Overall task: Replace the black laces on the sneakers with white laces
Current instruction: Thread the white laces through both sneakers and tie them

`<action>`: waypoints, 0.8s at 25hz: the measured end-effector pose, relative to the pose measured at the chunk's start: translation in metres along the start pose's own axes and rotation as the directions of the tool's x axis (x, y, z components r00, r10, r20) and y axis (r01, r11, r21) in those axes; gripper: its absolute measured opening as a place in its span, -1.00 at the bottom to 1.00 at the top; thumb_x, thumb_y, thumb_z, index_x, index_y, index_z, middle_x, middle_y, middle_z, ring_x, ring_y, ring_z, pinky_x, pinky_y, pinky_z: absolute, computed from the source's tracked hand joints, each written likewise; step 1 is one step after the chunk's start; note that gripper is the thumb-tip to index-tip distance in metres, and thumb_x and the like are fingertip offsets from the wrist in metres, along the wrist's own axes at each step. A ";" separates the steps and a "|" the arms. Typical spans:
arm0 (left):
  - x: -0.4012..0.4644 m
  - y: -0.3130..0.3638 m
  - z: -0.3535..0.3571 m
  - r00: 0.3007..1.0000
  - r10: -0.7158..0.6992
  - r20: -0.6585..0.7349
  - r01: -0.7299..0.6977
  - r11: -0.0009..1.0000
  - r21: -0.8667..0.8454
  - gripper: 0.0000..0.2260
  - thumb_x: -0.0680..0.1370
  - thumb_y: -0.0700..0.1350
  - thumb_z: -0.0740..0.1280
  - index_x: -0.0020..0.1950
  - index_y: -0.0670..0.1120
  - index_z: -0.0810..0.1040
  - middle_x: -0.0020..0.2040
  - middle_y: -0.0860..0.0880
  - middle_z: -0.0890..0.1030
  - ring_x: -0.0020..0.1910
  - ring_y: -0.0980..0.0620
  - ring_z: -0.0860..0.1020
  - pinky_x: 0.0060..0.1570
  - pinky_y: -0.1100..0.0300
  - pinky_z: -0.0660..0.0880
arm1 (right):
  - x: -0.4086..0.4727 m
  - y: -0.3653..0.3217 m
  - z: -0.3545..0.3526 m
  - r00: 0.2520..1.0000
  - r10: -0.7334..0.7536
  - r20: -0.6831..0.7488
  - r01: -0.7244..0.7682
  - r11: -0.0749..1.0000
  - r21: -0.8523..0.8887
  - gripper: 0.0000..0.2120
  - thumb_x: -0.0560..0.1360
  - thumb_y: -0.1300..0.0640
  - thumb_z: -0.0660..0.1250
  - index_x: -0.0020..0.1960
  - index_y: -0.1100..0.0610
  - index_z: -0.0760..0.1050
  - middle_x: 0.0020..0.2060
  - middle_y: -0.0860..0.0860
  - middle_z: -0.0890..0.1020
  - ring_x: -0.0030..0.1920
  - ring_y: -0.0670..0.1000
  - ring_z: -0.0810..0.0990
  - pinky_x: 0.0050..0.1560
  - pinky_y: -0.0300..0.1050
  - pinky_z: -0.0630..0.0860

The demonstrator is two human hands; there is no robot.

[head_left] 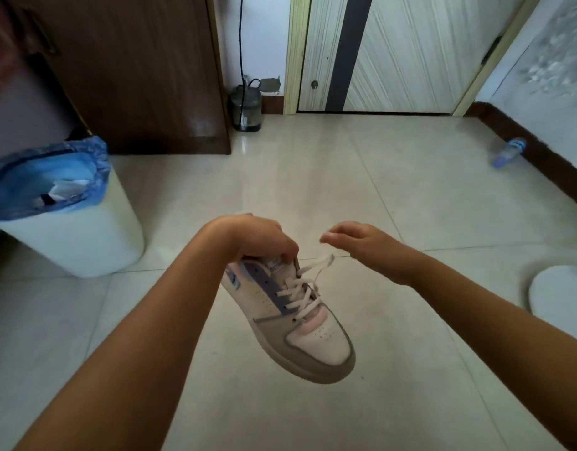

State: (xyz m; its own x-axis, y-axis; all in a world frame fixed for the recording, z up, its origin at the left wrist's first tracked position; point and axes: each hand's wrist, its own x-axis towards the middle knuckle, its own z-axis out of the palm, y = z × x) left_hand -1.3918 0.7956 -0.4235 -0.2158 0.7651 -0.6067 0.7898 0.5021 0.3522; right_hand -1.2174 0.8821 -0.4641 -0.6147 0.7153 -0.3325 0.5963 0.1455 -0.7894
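A white sneaker (300, 323) with grey, purple and pink panels hangs in the air above the floor, toe pointing toward me and to the right. My left hand (261, 237) grips it at the collar and tongue. A white lace (305, 289) is threaded through its eyelets; one loose end sticks up to the right near the top eyelet. My right hand (362, 242) hovers just right of that lace end, fingers loosely extended, holding nothing. No black lace is in view.
A white bin (85, 242) with a blue liner stands at the left. Behind it is a dark wooden cabinet (140, 70). A plastic bottle (508, 153) lies by the right wall. A white round object (560, 294) sits at the right edge. A door is ahead.
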 end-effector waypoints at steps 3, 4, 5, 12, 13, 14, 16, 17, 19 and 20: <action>0.012 -0.003 0.005 0.996 -0.078 -0.042 0.076 0.996 -0.051 -0.83 0.49 0.03 0.23 -0.12 -0.02 0.54 -0.16 -0.02 0.49 -0.15 0.03 0.45 -0.24 0.18 0.39 | 0.000 0.017 0.013 0.960 0.014 -0.279 -0.014 1.000 0.004 -0.73 0.56 -0.01 0.26 -0.12 0.14 0.61 -0.20 -0.03 0.65 -0.15 -0.03 0.59 -0.13 -0.19 0.46; 0.016 -0.003 0.007 0.994 -0.098 -0.040 0.094 0.992 -0.079 -0.84 0.49 0.02 0.23 -0.15 -0.03 0.53 -0.18 -0.03 0.51 -0.19 0.02 0.47 -0.27 0.18 0.39 | -0.004 0.020 0.021 0.975 0.050 -0.217 -0.045 0.999 0.027 -0.70 0.55 -0.03 0.26 -0.15 0.14 0.64 -0.23 -0.03 0.67 -0.19 -0.05 0.60 -0.16 -0.21 0.48; 0.020 0.000 0.010 0.993 -0.112 -0.030 0.108 0.989 -0.102 -0.84 0.49 0.01 0.23 -0.18 -0.04 0.53 -0.20 -0.04 0.53 -0.24 0.01 0.48 -0.31 0.19 0.39 | -0.008 0.023 0.029 0.986 0.081 -0.147 -0.078 0.997 0.029 -0.68 0.55 -0.04 0.26 -0.15 0.15 0.66 -0.24 -0.04 0.68 -0.22 -0.08 0.61 -0.19 -0.25 0.48; 0.028 0.021 0.029 0.990 -0.139 0.010 0.139 0.987 -0.086 -0.85 0.52 -0.04 0.22 -0.19 -0.06 0.48 -0.29 -0.02 0.48 -0.34 0.09 0.41 -0.39 0.22 0.32 | -0.005 0.029 0.057 0.977 0.206 -0.059 -0.154 0.865 0.477 -0.82 0.50 0.11 0.37 -0.05 0.21 0.66 -0.20 0.00 0.67 -0.22 -0.13 0.58 -0.33 -0.37 0.47; 0.029 0.021 0.031 0.989 -0.145 0.016 0.146 0.986 -0.083 -0.85 0.52 -0.04 0.22 -0.19 -0.06 0.49 -0.29 -0.02 0.49 -0.34 0.09 0.42 -0.39 0.22 0.33 | -0.004 0.029 0.060 0.969 0.245 -0.039 -0.186 0.821 0.540 -0.83 0.48 0.13 0.39 -0.03 0.22 0.65 -0.17 0.03 0.67 -0.16 -0.08 0.58 -0.30 -0.31 0.47; 0.030 0.022 0.033 0.988 -0.154 0.027 0.156 0.984 -0.091 -0.85 0.52 -0.04 0.22 -0.17 -0.07 0.51 -0.28 -0.03 0.51 -0.33 0.08 0.45 -0.37 0.21 0.35 | -0.004 0.028 0.063 0.958 0.285 -0.020 -0.216 0.770 0.601 -0.83 0.46 0.15 0.41 -0.02 0.23 0.64 -0.15 0.04 0.66 -0.13 -0.06 0.57 -0.29 -0.26 0.46; 0.030 0.022 0.037 0.985 -0.164 0.043 0.168 0.980 -0.110 -0.84 0.52 -0.04 0.22 -0.13 -0.08 0.53 -0.26 -0.04 0.53 -0.31 0.05 0.48 -0.35 0.20 0.38 | -0.003 0.027 0.067 0.937 0.350 -0.018 -0.251 0.706 0.662 -0.89 0.45 0.18 0.41 -0.07 0.21 0.63 -0.16 0.04 0.63 -0.15 -0.07 0.53 -0.31 -0.23 0.42; 0.030 0.021 0.038 0.985 -0.167 0.041 0.171 0.978 -0.116 -0.84 0.52 -0.04 0.22 -0.13 -0.08 0.53 -0.25 -0.05 0.54 -0.30 0.04 0.49 -0.35 0.20 0.38 | -0.003 0.026 0.068 0.928 0.372 -0.034 -0.256 0.701 0.666 -0.94 0.46 0.20 0.39 -0.12 0.20 0.61 -0.19 0.04 0.60 -0.18 -0.07 0.51 -0.33 -0.25 0.41; 0.031 0.021 0.039 0.983 -0.179 0.037 0.182 0.975 -0.130 -0.84 0.52 -0.04 0.22 -0.14 -0.08 0.53 -0.24 -0.05 0.55 -0.29 0.03 0.49 -0.30 0.19 0.40 | -0.001 0.027 0.069 0.925 0.375 -0.062 -0.244 0.709 0.661 -0.88 0.49 0.21 0.33 -0.22 0.16 0.56 -0.23 0.04 0.57 -0.19 -0.04 0.50 -0.31 -0.24 0.41; 0.032 0.020 0.040 0.983 -0.182 0.035 0.185 0.974 -0.133 -0.84 0.51 -0.05 0.21 -0.14 -0.08 0.53 -0.24 -0.06 0.55 -0.28 0.02 0.50 -0.25 0.18 0.42 | -0.001 0.027 0.069 0.930 0.363 -0.062 -0.233 0.709 0.665 -0.85 0.51 0.20 0.30 -0.23 0.16 0.55 -0.23 0.05 0.58 -0.17 -0.03 0.50 -0.28 -0.22 0.41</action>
State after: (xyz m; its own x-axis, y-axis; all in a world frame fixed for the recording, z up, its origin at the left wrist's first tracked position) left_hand -1.3600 0.8142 -0.4639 -0.3361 0.6461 -0.6852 0.6525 0.6844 0.3253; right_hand -1.2363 0.8381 -0.5209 -0.3224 0.7604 -0.5638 0.2227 -0.5180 -0.8259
